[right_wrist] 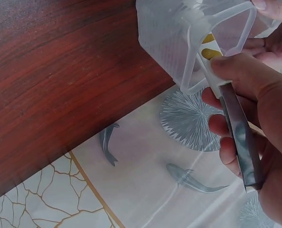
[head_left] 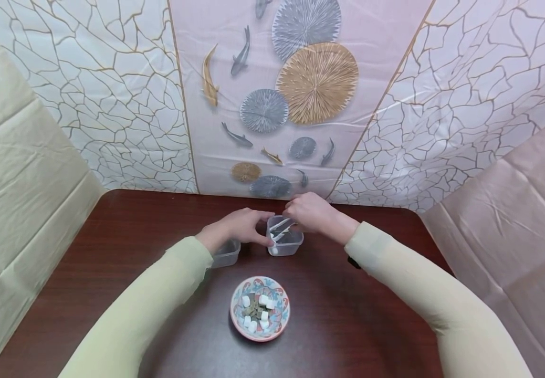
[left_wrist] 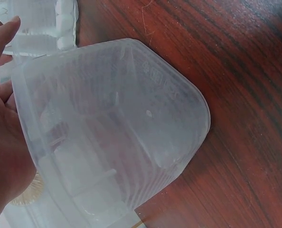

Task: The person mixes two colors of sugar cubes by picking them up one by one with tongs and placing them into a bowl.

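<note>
My left hand holds the left side of a small clear plastic container, thumb at the front and fingers toward the back. White rounded pieces lie against its wall in the left wrist view. My right hand grips a pair of tongs with metal handles and white ends bearing yellow ovals. The tongs' white arms reach down into the container, spread apart in the head view. Whether their tips pinch a piece I cannot tell.
A second clear container stands left of the first, partly behind my left wrist. Nearer me, a patterned bowl holds several white cubes and brown pieces. A patterned cloth hangs behind the dark wooden table.
</note>
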### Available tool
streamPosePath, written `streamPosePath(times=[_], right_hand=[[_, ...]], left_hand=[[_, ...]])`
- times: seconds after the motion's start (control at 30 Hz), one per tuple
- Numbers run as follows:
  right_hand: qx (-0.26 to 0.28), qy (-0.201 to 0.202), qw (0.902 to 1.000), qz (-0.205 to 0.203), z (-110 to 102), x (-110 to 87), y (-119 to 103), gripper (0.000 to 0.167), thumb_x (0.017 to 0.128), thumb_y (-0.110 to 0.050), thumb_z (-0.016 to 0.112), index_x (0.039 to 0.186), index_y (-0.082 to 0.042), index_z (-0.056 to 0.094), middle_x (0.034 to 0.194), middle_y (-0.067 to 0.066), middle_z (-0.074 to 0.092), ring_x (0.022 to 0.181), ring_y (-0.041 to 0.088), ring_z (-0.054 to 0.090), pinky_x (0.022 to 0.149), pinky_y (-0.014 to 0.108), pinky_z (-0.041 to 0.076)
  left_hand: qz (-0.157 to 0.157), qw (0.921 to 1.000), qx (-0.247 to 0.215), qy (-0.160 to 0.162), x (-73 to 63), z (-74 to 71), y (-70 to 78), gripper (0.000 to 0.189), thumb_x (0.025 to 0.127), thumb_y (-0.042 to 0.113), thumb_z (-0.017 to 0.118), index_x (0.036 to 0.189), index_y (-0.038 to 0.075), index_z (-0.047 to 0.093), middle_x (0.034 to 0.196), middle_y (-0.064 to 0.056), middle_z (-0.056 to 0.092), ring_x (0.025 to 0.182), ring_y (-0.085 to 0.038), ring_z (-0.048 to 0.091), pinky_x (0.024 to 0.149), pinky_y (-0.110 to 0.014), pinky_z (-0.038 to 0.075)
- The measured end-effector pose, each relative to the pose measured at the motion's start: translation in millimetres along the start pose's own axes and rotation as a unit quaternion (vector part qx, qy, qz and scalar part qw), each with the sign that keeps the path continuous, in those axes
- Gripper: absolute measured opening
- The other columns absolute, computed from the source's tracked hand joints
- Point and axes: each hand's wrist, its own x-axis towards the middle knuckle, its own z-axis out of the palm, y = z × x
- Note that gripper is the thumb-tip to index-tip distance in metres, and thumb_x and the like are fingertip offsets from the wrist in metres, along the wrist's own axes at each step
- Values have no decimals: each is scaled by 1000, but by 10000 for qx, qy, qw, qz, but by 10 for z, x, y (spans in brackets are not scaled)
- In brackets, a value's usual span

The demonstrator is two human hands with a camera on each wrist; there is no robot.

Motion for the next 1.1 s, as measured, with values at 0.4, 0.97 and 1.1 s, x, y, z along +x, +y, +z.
streamPosePath(times=[0.4, 0.97, 1.1], right_hand=[[314, -200, 9987, 354, -96, -90, -10, 16, 81, -24, 91, 82, -16, 77, 79, -4, 73, 78, 24, 71, 70, 45, 58], [1405, 966, 9829, 702, -535, -727, -18, 12, 82, -16, 88, 90, -19, 80, 74, -6, 65, 68, 13, 59, 58, 38, 51], [1641, 1329, 9761, 517, -612, -887, -118, 15, 80, -15, 90, 93, -18, 82, 73, -9, 63, 65, 7, 54, 56, 32, 48]], left_hand=[[10, 10000, -6, 22, 1, 14, -3, 88, 91, 47, 82, 160, 5, 48, 144, -8, 69, 134, -23, 63, 113, -42, 50], [-69, 9997, 219, -17, -5, -6, 3, 88, 91, 50, 81, 161, 7, 48, 149, -8, 65, 140, -25, 59, 117, -42, 46], [-73, 9994, 350, 9, -13, -17, 0, 88, 91, 52, 80, 161, 7, 49, 149, -6, 65, 141, -25, 58, 117, -42, 46]])
